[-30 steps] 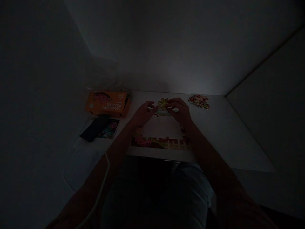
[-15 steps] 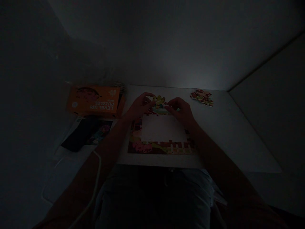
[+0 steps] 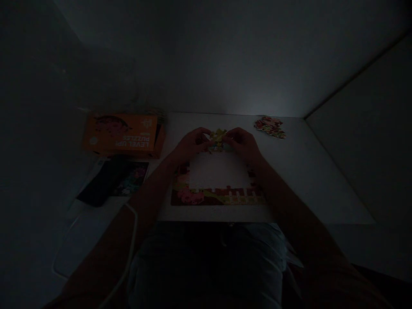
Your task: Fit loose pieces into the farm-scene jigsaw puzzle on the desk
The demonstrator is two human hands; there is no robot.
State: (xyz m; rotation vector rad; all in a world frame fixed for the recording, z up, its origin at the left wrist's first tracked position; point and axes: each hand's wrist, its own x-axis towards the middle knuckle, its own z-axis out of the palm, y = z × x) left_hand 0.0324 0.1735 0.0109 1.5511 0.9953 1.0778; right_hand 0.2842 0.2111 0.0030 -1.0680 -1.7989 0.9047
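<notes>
In the dim light, yellow-green jigsaw pieces [image 3: 219,134] are held up between my two hands, above the far side of a puzzle border. My left hand [image 3: 193,145] pinches them from the left with thumb and fingers. From the right, my right hand [image 3: 242,142] grips them with bent fingers. How many pieces are held is too dark to tell. Below the hands lies the joined puzzle border [image 3: 219,197], a colourful frame around a bare white middle. My hands and forearms hide parts of its far and side edges.
A small pile of loose puzzle pieces [image 3: 269,127] lies at the back right of the white table [image 3: 309,184]. To the left are an orange puzzle box [image 3: 120,134], a dark pouch [image 3: 102,182] on a printed sheet [image 3: 135,178], and a white cable [image 3: 133,231].
My hands have come closer together around the yellow-green pieces, the right hand shifting inward. The whole view has shifted slightly; the border and the pile look unchanged.
</notes>
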